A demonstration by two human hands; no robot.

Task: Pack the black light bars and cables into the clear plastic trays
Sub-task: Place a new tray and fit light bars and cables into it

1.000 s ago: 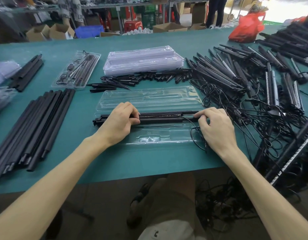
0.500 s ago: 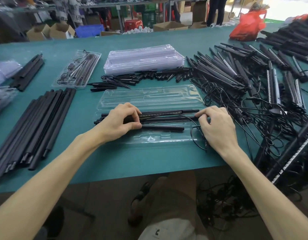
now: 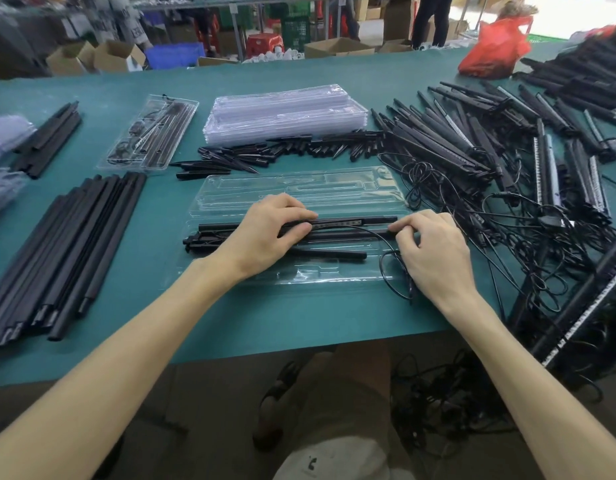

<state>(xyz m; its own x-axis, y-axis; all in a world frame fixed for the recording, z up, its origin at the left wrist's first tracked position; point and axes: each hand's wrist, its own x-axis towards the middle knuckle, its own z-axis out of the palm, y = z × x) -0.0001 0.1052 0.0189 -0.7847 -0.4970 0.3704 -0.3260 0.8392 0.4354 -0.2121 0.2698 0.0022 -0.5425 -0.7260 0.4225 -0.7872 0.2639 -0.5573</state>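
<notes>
The left hand (image 3: 265,233) lies over the middle of the light bars (image 3: 341,222), fingers curled on top and thumb tucked against the near side, so it pinches them between the two. The right hand (image 3: 434,251) has its fingers bent, with the tips pinching the bars' right end, where a thin black cable (image 3: 386,271) comes off and loops down beside the palm. The bars lie flat with their long axis running left to right across the table, parallel to its near edge, one just behind the other. They sit in the near half of an open clear plastic tray (image 3: 299,188), whose far half lies flat behind them. A shorter black rod (image 3: 334,254) lies in the tray just in front, on the same line. Behind the tray is a scatter of small black spikes (image 3: 282,150), then a stack of clear trays (image 3: 285,116), with a filled tray (image 3: 150,133) to their left. Long black tubes (image 3: 67,244) lie on the left of the green table (image 3: 299,323), and a tangled heap of loose bars and cables (image 3: 472,143) spreads across the right.
</notes>
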